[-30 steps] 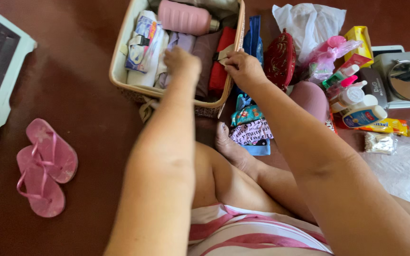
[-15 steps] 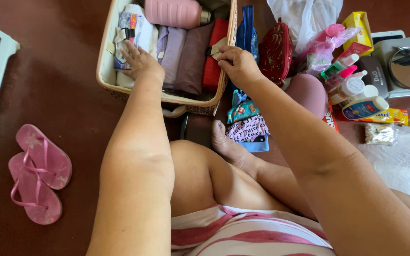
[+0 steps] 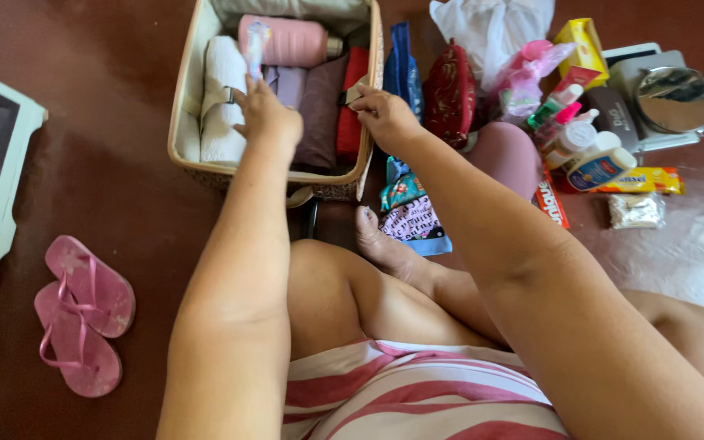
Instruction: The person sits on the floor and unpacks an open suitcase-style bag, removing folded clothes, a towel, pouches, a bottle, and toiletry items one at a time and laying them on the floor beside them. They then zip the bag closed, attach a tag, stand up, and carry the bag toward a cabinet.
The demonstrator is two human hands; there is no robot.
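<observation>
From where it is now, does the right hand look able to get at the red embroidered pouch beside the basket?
Probably yes: the right hand grips the basket rim, and the red pouch stands just beyond with only a blue item between.

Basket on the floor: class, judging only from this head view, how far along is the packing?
Done: the basket already holds rolled white cloth, folded purple cloth and a pink bottle. In hand: the left hand lifts a thin packet inside it; the right hand grips the rim. Left: red pouch, toiletry bottles and patterned cloths lie outside.
</observation>
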